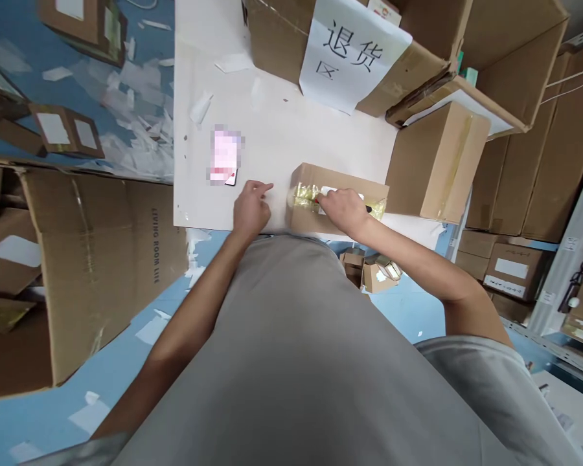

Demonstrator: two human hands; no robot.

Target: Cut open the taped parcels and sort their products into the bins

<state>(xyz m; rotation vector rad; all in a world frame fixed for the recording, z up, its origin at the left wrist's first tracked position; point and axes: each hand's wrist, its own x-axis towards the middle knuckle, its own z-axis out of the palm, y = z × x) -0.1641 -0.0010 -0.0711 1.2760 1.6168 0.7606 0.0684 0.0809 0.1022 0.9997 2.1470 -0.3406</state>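
A taped cardboard box (pixel 337 176) lies near the front edge of the white table, with shiny yellowish tape (pixel 305 195) and a white label on its upper side. Over it, my right hand (pixel 344 208) is closed around a slim tool that looks like a box cutter (pixel 368 209). Only its black end and a bit of red show; my fingers cover the rest. To the left of the box, touching nothing I can make out, my left hand (pixel 252 206) has its index finger stretched out and is empty. A phone-like item (pixel 231 178), mostly blurred out, lies beyond it.
A big carton with a paper sign (pixel 352 55) stands at the back of the table (pixel 267 123). Another carton (pixel 440 162) is at the right. A large open carton (pixel 107 259) with boxes stands left, amid paper scraps on the blue floor. Shelves (pixel 571 246) line the right.
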